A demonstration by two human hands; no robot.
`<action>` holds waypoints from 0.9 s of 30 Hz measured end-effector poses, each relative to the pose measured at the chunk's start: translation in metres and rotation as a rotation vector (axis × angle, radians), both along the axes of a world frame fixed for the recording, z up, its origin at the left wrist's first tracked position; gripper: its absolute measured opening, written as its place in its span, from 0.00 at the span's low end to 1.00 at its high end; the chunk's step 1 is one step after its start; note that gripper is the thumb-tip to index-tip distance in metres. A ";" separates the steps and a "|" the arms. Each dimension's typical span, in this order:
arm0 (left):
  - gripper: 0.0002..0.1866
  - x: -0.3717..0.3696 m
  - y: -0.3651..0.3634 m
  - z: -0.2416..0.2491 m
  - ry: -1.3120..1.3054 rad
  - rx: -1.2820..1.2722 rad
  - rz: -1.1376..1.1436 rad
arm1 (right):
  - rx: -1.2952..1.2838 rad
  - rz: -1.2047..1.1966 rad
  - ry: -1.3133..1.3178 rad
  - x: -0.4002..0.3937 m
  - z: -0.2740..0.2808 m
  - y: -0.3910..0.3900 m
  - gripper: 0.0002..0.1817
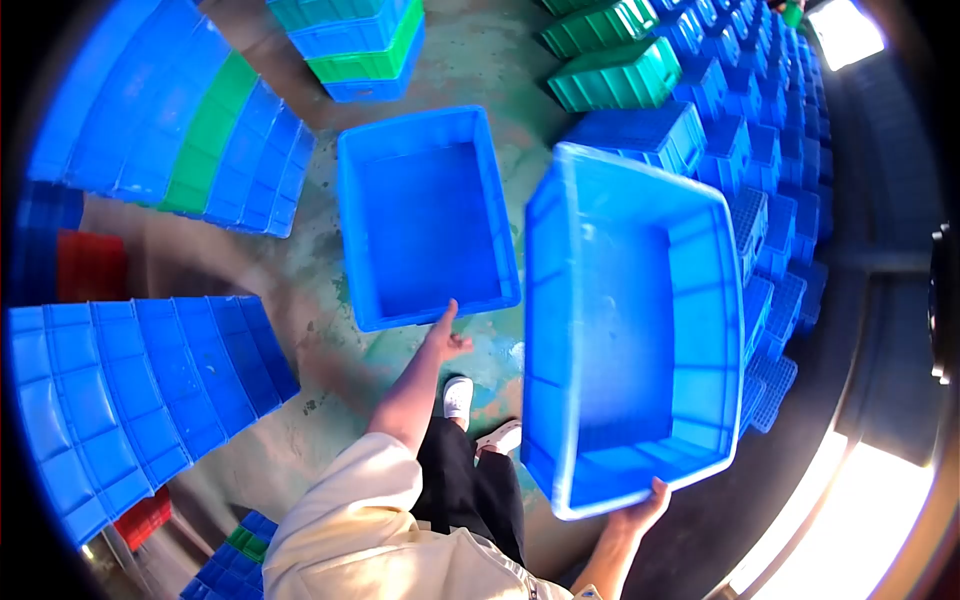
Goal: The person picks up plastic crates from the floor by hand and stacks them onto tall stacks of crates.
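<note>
My right hand [643, 508] grips the near rim of a deep blue plastic crate [625, 320]. This crate is raised and tilted, its hollow inside turned toward me. A second blue crate [430, 225] lies lower and to the left, its open top facing up and nothing inside. My left hand [449, 335] is at that crate's near rim, with one finger pointing up over the edge and the thumb spread to the side. Whether the left hand bears any of its weight cannot be made out.
Tall stacks of blue crates [150, 385] stand at the left, one with a green layer [210, 130]. Another stack [365, 50] is at the back. Green crates [615, 75] and rows of blue crates [725, 150] fill the right. My shoes [457, 398] are on the worn green floor.
</note>
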State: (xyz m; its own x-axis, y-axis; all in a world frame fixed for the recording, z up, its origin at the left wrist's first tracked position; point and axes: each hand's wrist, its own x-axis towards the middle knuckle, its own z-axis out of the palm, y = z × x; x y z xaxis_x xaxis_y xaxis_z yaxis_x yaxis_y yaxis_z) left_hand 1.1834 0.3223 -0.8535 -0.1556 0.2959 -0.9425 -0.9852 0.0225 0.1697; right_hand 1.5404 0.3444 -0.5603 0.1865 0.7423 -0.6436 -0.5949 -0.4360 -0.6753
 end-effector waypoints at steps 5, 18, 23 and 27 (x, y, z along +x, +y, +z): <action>0.41 -0.004 -0.109 0.044 0.314 0.115 -0.123 | -0.235 0.360 0.048 -0.115 -0.078 -0.006 0.22; 0.34 -0.168 -0.108 0.142 1.351 -0.518 -0.759 | -0.213 1.077 0.155 -0.312 -0.134 -0.024 0.29; 0.32 -0.184 -0.074 0.152 1.221 -0.467 -0.745 | -0.272 1.058 0.055 -0.332 -0.142 -0.003 0.39; 0.30 -0.178 -0.082 0.145 1.248 -0.444 -0.679 | -0.207 1.179 0.109 -0.318 -0.142 0.001 0.45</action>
